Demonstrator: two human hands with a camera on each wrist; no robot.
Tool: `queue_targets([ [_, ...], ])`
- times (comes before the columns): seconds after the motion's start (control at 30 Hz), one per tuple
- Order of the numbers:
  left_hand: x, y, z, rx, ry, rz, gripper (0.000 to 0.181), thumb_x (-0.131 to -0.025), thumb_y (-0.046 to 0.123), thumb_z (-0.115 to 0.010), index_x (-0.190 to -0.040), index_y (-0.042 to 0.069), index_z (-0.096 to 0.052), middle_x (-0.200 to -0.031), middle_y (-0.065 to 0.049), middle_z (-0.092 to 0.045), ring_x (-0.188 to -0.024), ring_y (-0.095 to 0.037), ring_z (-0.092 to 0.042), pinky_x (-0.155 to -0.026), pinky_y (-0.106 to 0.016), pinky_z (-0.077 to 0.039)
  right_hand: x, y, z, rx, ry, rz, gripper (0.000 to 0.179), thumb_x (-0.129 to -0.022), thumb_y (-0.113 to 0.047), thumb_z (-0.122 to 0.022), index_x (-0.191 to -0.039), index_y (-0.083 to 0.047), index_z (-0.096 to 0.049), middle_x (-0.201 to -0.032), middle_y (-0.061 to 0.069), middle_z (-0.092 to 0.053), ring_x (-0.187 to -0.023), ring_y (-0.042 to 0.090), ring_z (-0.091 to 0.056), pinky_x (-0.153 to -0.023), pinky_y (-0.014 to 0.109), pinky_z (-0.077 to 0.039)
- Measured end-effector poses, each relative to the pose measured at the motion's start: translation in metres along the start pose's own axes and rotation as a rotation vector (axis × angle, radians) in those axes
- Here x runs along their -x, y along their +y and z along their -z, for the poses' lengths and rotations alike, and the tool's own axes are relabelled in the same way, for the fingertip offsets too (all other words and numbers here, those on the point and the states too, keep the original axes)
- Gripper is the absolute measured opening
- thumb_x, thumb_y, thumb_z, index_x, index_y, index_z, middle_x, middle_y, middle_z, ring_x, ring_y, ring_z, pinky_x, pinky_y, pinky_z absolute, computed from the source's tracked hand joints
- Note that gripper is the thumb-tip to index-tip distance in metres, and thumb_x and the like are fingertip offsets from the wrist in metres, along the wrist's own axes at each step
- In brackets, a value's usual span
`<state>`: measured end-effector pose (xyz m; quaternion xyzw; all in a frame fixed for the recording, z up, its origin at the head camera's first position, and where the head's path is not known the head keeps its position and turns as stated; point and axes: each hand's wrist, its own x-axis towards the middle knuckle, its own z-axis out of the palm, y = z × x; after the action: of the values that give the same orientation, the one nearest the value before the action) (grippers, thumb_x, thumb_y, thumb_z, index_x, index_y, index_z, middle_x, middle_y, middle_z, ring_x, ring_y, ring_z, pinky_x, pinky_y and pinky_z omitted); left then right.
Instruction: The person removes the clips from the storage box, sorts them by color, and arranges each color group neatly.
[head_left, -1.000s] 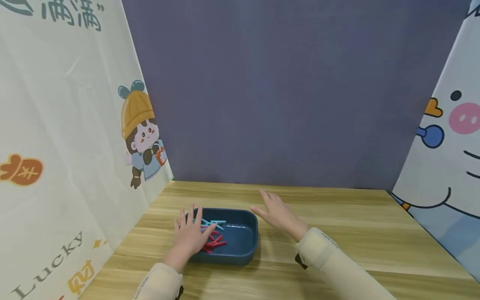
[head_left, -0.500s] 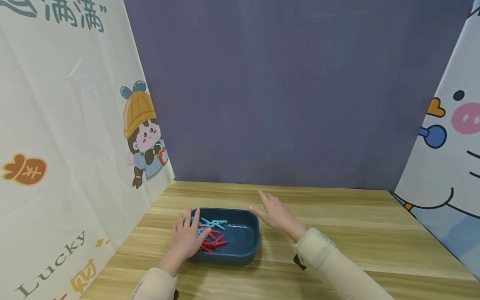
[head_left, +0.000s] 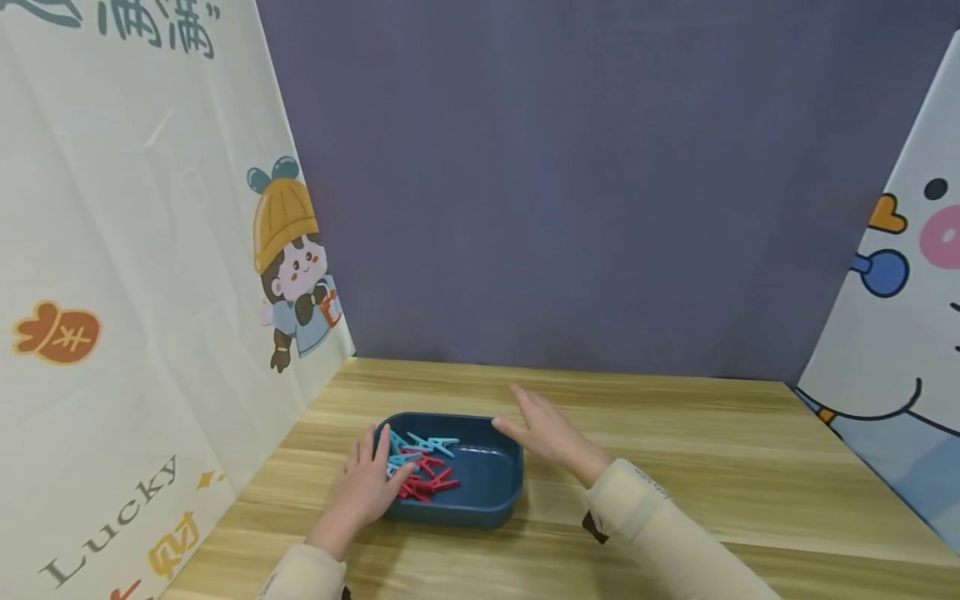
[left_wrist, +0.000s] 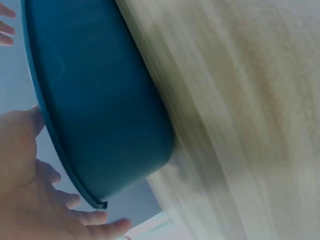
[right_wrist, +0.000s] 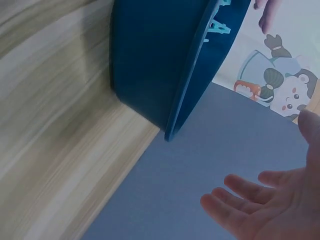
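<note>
A dark blue rectangular bin (head_left: 487, 475) stands on the wooden table, with light blue clothespins (head_left: 431, 443) and red clothespins (head_left: 435, 482) heaped in its left half. My left hand (head_left: 365, 483) is at the bin's left end, fingers extended, overlapping the rim in the head view. In the left wrist view that hand (left_wrist: 45, 195) spreads along the outside of the rim, holding nothing. Off the bin's right end, my right hand (head_left: 551, 433) hovers with straight fingers and thumb apart. The right wrist view shows this hand (right_wrist: 270, 200) apart from the bin wall (right_wrist: 150, 60), also holding nothing.
The wooden table (head_left: 675, 467) extends around the bin, widest to its right. A plain grey-purple backdrop (head_left: 562, 183) rises behind it. A printed white sheet (head_left: 150, 250) hangs at the left, and another cartoon sheet (head_left: 885, 350) at the right.
My left hand has drawn back leftward from over the bin, uncovering more clothespins. The right hand stays near the bin's right end, and the head view has shifted slightly.
</note>
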<state>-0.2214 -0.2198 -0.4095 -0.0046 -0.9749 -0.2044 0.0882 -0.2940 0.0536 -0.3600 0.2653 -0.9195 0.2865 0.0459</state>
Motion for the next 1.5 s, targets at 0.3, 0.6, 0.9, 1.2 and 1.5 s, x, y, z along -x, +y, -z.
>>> queue_targets([
  [0.3, -0.003, -0.011, -0.008, 0.092, 0.049, 0.026, 0.075, -0.092, 0.036, -0.052, -0.142, -0.008, -0.017, -0.144, -0.033, -0.012, -0.123, -0.053, -0.022, -0.096, -0.06, -0.024, -0.003, -0.005, -0.009, -0.048, -0.06, 0.022, 0.077, -0.09, -0.053, -0.046, -0.144, -0.003, -0.024, -0.144, 0.016, -0.03, -0.129, 0.031, -0.03, -0.102, 0.046, -0.026],
  [0.6, -0.004, -0.015, -0.016, 0.12, 0.104, 0.063, 0.071, -0.093, 0.029, -0.052, -0.14, -0.012, -0.019, -0.141, -0.036, -0.017, -0.12, -0.056, -0.025, -0.096, -0.06, -0.023, -0.006, -0.009, -0.023, -0.15, -0.107, 0.02, 0.072, -0.092, -0.048, -0.047, -0.144, -0.003, -0.025, -0.142, 0.018, -0.033, -0.127, 0.032, -0.033, -0.1, 0.048, -0.028],
  [0.9, -0.003, -0.016, -0.021, 0.16, 0.174, 0.097, 0.063, -0.09, 0.019, -0.053, -0.133, -0.018, -0.026, -0.133, -0.038, -0.029, -0.118, -0.051, -0.033, -0.096, -0.056, -0.028, -0.005, -0.017, -0.041, -0.255, -0.196, 0.0, 0.072, -0.091, -0.05, -0.045, -0.144, -0.005, -0.026, -0.138, 0.019, -0.038, -0.123, 0.032, -0.039, -0.095, 0.05, -0.033],
  [1.2, -0.003, -0.014, -0.023, 0.179, 0.194, 0.127, 0.058, -0.089, 0.015, -0.05, -0.131, -0.019, -0.029, -0.128, -0.037, -0.032, -0.112, -0.051, -0.04, -0.093, -0.055, -0.032, -0.006, -0.016, -0.054, -0.362, -0.248, -0.013, 0.066, -0.093, -0.042, -0.048, -0.143, -0.003, -0.028, -0.131, 0.021, -0.045, -0.117, 0.035, -0.044, -0.088, 0.049, -0.039],
  [1.5, -0.004, -0.012, -0.023, 0.176, 0.211, 0.151, 0.057, -0.088, 0.014, -0.052, -0.13, -0.019, -0.031, -0.128, -0.037, -0.033, -0.114, -0.05, -0.039, -0.094, -0.054, -0.032, -0.01, -0.013, -0.062, -0.4, -0.238, -0.029, 0.064, -0.091, -0.042, -0.051, -0.139, -0.003, -0.035, -0.123, 0.017, -0.051, -0.111, 0.032, -0.048, -0.083, 0.045, -0.043],
])
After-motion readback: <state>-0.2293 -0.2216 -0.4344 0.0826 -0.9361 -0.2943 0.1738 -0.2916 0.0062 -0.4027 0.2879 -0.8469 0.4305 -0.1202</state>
